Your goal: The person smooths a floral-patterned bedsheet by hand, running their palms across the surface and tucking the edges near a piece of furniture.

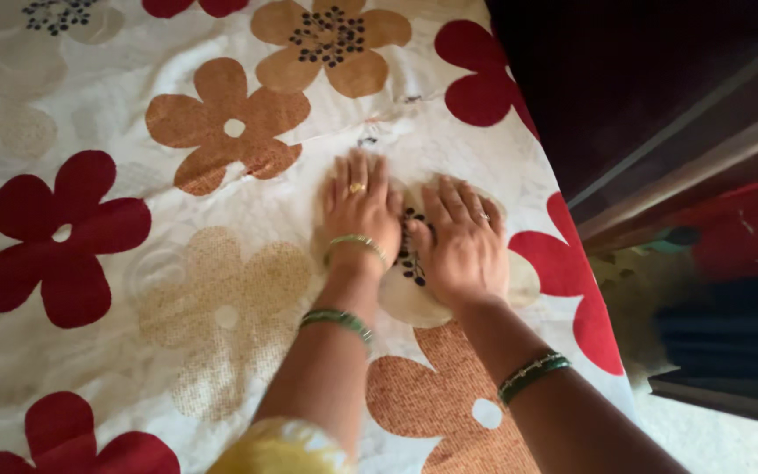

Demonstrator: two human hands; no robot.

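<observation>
A cream bedsheet (133, 175) printed with big red, brown and beige flowers covers the bed. My left hand (360, 211) lies flat on it, palm down, fingers together, with a ring and green bangles on the wrist. Right beside it my right hand (460, 237) also presses flat on the sheet, fingers spread a little, over a pale flower with dark dots. Both hands rest close to the sheet's right edge and hold nothing.
The bed's right edge (563, 228) runs diagonally from top centre to lower right. Beyond it stand dark wooden furniture (660, 105) and a red and dark blue object (747, 254). A pale floor (712, 439) shows at the bottom right.
</observation>
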